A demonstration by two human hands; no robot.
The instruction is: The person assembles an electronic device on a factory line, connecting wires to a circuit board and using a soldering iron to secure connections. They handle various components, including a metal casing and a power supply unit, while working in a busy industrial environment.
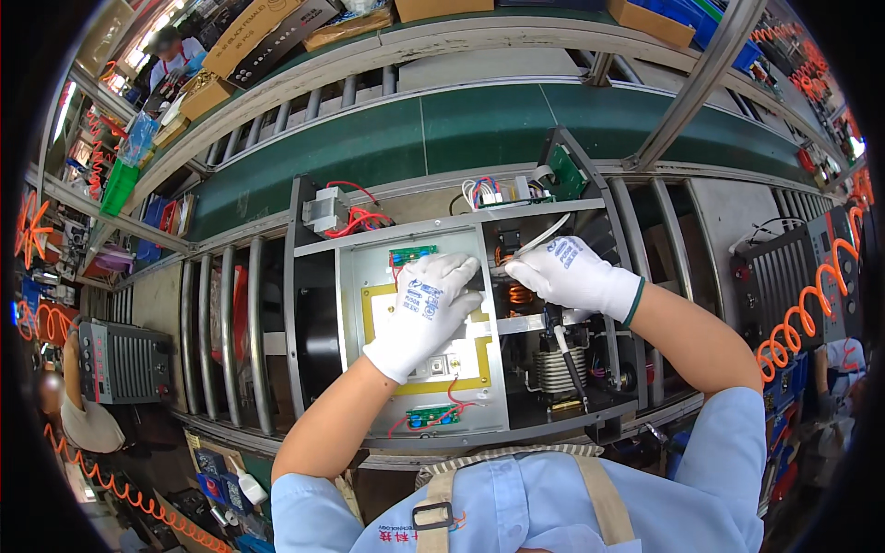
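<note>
A: Beginning at the far left, anything worth listing?
B: See a grey machine [124, 361] there, with a co-worker [90, 422] just beside it. Moving right, find metal rollers [233, 341], then the open metal case [299, 364], lying in the middle, in front of a green belt [470, 134].

A: And inside the case, going by its left side?
B: Find a dark compartment first, then a pale tray [354, 267] with a yellow-edged panel [480, 376]. Toward the tray's far and near ends, note an upper circuit board [413, 253] and a lower circuit board [433, 417], both green, with red wires.

A: Now for the left hand [431, 304]?
B: Gloved in white, held palm down over the tray, with loosely bent fingers pointing at the pale divider [497, 369]. Cannot tell about any grip, with the underside hidden.

A: Then the right hand [567, 275]?
B: Gloved too, set just right of the divider, with thumb and fingers drawn together beside a white cable [546, 234]. Cannot tell whether pinching it. Nearby, see a copper coil [519, 295]; nearer the body, a ribbed metal coil [556, 370].

A: Farther right?
B: More rollers, then another machine [784, 267], with an orange hose [782, 337] coiling in front.
</note>
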